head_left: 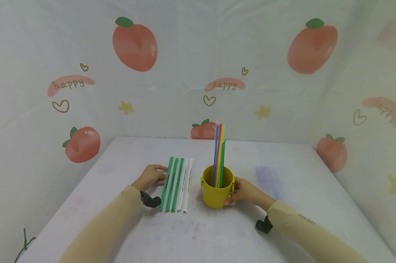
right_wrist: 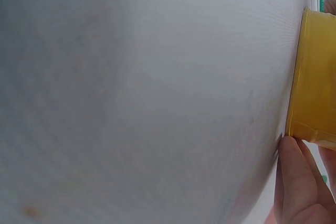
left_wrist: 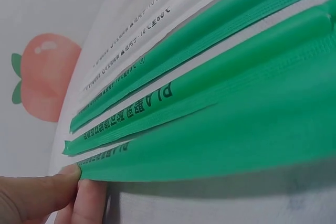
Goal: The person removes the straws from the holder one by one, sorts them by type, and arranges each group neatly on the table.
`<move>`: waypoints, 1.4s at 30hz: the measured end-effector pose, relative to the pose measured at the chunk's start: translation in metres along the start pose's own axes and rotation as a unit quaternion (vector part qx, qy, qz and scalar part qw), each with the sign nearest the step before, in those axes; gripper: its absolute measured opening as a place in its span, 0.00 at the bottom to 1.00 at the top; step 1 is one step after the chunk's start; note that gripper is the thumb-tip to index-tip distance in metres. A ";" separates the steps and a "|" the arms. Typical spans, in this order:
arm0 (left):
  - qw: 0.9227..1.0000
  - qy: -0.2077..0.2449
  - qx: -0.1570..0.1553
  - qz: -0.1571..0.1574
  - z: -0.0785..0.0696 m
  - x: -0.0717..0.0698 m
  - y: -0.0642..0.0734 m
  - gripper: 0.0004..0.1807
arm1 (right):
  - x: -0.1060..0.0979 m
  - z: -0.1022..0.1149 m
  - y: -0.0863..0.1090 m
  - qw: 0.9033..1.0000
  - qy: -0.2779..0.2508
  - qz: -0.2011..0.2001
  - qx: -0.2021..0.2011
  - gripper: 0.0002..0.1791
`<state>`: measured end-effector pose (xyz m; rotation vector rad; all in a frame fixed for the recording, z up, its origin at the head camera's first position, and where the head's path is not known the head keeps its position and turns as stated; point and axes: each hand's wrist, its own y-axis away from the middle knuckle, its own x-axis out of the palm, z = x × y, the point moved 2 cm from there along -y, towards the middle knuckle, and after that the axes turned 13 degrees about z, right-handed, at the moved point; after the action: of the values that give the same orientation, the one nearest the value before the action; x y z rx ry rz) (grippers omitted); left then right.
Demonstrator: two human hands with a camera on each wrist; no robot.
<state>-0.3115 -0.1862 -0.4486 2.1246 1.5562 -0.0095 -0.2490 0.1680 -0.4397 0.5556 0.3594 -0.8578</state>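
My left hand (head_left: 152, 175) pinches the leftmost green paper-wrapped straw (head_left: 165, 188) between thumb and fingers; in the left wrist view this straw (left_wrist: 210, 156) fills the foreground. Beside it lie two more green wrapped straws (head_left: 177, 186) and two white wrapped straws (head_left: 186, 188), roughly parallel on the table. To their right stands a small yellow bucket (head_left: 215, 198) with side handles, upright. My right hand (head_left: 245, 191) holds the bucket at its right side, the thumb low near its base. Several coloured straws (head_left: 219, 153), blue, red, yellow and green among them, stand inside it.
A pale cloth covers the table (head_left: 231, 237), with a bluish stain (head_left: 267, 179) right of the bucket. Behind and at the sides hangs a white curtain (head_left: 181, 47) printed with fruit. A dark green cord (head_left: 25, 243) shows at lower left.
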 end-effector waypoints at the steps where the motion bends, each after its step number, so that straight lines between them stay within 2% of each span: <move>1: 1.000 -0.003 -0.003 -0.003 0.000 0.000 -0.001 0.22 | 0.000 0.000 0.000 1.000 0.001 0.001 -0.003 0.40; 5: 1.000 -0.018 -0.011 -0.006 -0.002 0.000 -0.002 0.21 | 0.000 0.001 0.001 1.000 0.001 0.004 -0.010 0.40; 16: 0.998 -0.064 -0.027 -0.005 -0.009 0.002 -0.001 0.22 | -0.001 -0.001 -0.001 1.000 0.001 0.000 0.003 0.42; 23: 0.995 -0.099 -0.027 -0.007 -0.012 0.001 -0.001 0.22 | -0.001 0.001 0.000 1.000 -0.007 0.000 0.005 0.40; 37: 0.996 -0.081 -0.036 -0.005 -0.008 -0.003 -0.001 0.17 | -0.001 0.001 0.000 1.000 0.000 0.011 -0.013 0.38; 42: 0.997 -0.073 -0.029 -0.003 -0.007 -0.003 0.000 0.16 | 0.000 0.000 0.000 1.000 -0.001 0.009 -0.013 0.38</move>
<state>-0.3143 -0.1864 -0.4411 2.0269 1.4593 -0.1170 -0.2495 0.1678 -0.4393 0.5322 0.3638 -0.8358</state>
